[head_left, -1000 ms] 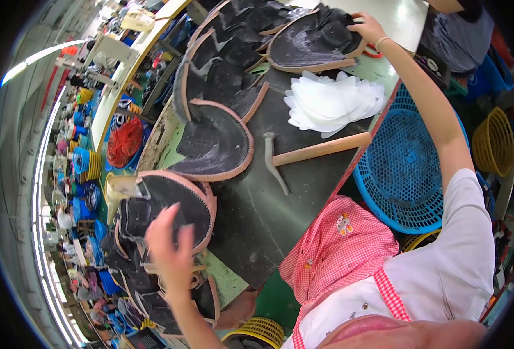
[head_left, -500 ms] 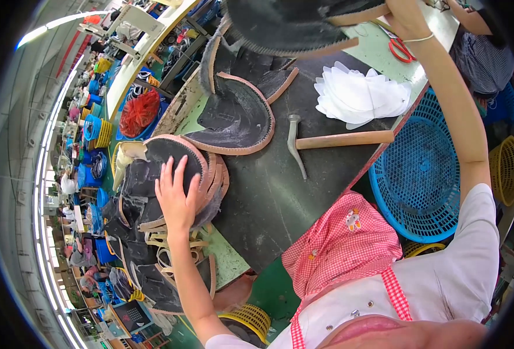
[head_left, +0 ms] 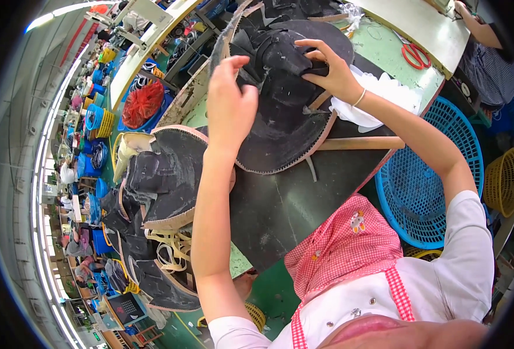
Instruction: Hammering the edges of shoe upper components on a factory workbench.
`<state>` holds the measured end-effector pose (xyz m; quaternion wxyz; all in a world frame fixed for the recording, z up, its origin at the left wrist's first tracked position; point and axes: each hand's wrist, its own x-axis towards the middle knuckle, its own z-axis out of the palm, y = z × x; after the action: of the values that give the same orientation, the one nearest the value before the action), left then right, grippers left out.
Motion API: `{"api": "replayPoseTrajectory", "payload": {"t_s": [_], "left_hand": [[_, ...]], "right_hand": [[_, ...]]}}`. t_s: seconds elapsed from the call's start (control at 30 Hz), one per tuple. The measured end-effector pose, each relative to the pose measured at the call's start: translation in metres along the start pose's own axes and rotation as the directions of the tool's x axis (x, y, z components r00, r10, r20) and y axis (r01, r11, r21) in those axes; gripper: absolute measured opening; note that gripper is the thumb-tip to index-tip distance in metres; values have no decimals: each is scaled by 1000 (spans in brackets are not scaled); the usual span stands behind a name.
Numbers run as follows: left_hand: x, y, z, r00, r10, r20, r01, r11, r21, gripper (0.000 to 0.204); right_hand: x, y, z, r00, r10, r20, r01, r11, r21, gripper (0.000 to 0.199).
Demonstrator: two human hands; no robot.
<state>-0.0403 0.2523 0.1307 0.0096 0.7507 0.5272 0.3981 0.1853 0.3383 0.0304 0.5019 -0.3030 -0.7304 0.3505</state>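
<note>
Lifted off the near-left stack since half a second ago, left hand (head_left: 232,107) now grips the left edge of a big black round padded piece (head_left: 286,110) at the far middle of the dark bench (head_left: 292,203). Right hand (head_left: 332,72) pinches its raised centre fold. Just right: white cloth (head_left: 385,96), wooden-handled hammer (head_left: 356,143), blue basket (head_left: 425,180). Near left: stacked black pieces (head_left: 164,174).

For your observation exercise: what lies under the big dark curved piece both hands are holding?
Under the dark curved piece show a wooden stick and white sheets; both hands, left and right, grip it. The rest beneath is covered.
</note>
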Motion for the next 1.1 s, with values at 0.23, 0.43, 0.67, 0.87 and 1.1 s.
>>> {"api": "replayPoseTrajectory", "payload": {"t_s": [0.23,0.43,0.67,0.87,1.1], "left_hand": [[-9,-28,50,931,-281,231,288,958,2,47],[-21,-3,14,996,59,60,-64,994,88,30],[-70,51,-103,969,164,-182,-119,964,236,33],[-105,92,-110,988,-85,-132,100,988,114,34],[-187,100,-34,575,-474,667,806,191,-559,32]], "right_hand": [[1,-6,5,987,-125,-103,119,991,-64,52],[44,31,20,955,119,-270,-125,992,-6,45],[63,56,8,960,159,-231,-227,925,-306,43],[-7,-49,2,996,-64,61,84,913,-400,9],[-113,-40,42,849,255,463,184,679,-711,40]]}}
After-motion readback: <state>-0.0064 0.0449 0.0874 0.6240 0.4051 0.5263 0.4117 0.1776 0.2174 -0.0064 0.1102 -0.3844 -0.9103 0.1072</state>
